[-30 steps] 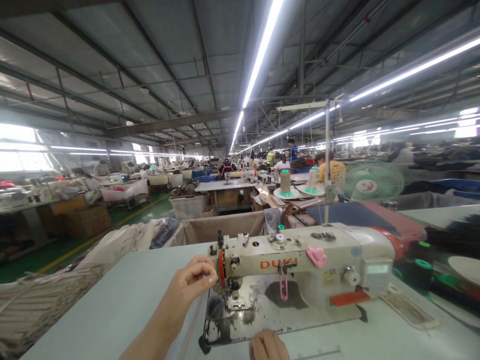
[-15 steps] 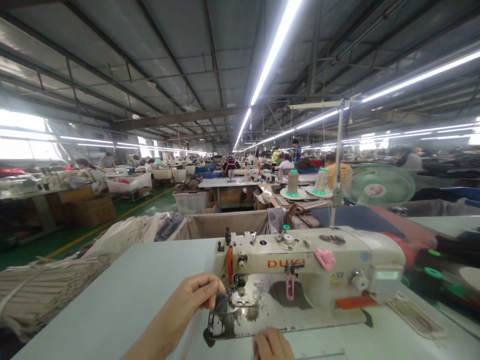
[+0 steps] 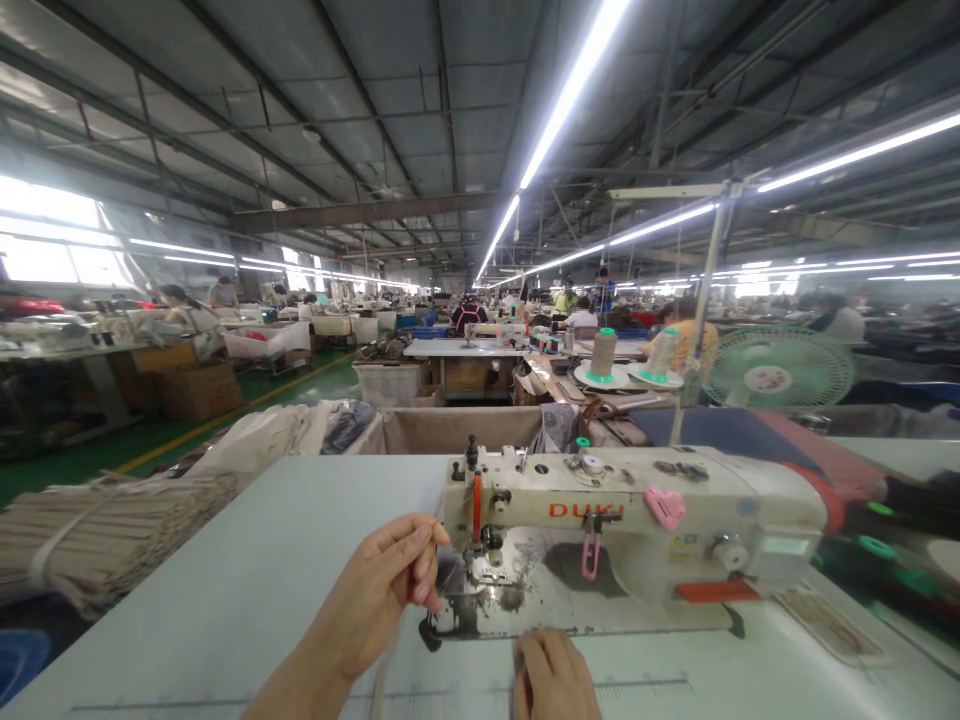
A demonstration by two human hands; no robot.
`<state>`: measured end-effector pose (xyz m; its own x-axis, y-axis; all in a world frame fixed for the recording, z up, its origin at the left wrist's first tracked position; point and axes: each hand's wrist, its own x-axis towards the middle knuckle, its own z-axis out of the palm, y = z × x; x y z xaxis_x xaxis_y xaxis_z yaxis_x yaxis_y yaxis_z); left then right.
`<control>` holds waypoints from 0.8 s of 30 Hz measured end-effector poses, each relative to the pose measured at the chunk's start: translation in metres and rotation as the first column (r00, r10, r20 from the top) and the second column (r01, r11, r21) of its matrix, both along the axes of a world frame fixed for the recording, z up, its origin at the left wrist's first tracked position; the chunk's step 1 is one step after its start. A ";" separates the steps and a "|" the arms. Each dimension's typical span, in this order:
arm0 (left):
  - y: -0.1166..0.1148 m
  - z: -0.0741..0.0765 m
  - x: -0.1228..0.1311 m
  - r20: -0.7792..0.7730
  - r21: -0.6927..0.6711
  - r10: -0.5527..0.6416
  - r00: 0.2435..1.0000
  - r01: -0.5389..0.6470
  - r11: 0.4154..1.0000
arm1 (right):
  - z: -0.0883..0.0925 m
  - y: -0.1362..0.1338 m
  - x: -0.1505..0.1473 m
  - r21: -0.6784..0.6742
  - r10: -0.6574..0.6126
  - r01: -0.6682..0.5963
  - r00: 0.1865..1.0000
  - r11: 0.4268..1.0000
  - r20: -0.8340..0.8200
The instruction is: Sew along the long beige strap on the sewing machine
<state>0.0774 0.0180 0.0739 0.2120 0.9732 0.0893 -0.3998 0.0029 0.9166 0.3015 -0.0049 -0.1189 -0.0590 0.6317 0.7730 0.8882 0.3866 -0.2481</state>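
A white sewing machine [image 3: 637, 530] marked in orange stands on a pale table [image 3: 300, 560]. My left hand [image 3: 401, 565] is raised beside the needle end of the machine, with thumb and fingertips pinched together; what lies between them is too small to make out. A narrow light strip [image 3: 381, 680] hangs down below that hand onto the table. My right hand [image 3: 553, 675] rests at the front edge of the machine's bed, fingers curled downward, and its fingertips are partly hidden. A pink clip [image 3: 592, 555] hangs on the machine's front.
Bundled beige fabric [image 3: 112, 530] lies at the left of the table. Behind the machine are a fabric-lined bin [image 3: 457, 432], thread cones [image 3: 603, 355] on a stand and a green fan [image 3: 778, 378]. Several people sit or stand farther back.
The view has shifted, so the machine appears farther right and higher. My left hand has risen slightly, away from the needle area, and a dark piece near its fingertips no longer shows.
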 end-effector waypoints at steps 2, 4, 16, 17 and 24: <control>-0.003 0.001 -0.006 -0.030 -0.029 -0.022 0.999 0.021 0.999 | 0.009 -0.007 -0.002 -0.054 -0.025 0.026 0.999 0.998 0.025; -0.004 0.002 -0.012 -0.078 -0.056 -0.054 0.995 0.050 0.997 | 0.017 -0.012 -0.003 -0.094 -0.014 0.019 0.998 0.995 0.059; 0.007 -0.013 -0.005 -0.375 0.144 -0.079 0.924 0.142 0.979 | 0.028 -0.013 -0.004 -0.102 0.017 -0.007 0.995 0.995 0.098; 0.007 -0.011 -0.003 -0.271 0.147 -0.111 0.956 0.155 0.977 | 0.028 -0.013 -0.004 -0.103 0.015 -0.005 0.995 0.995 0.101; 0.004 -0.012 -0.007 -0.211 0.059 -0.176 0.961 0.192 0.980 | 0.030 -0.013 -0.003 -0.105 0.020 -0.009 0.995 0.994 0.101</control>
<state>0.0699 0.0215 0.0621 0.4083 0.9074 0.0998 -0.2037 -0.0160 0.9789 0.2983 -0.0182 -0.0892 -0.1438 0.7071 0.6923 0.9052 0.3766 -0.1967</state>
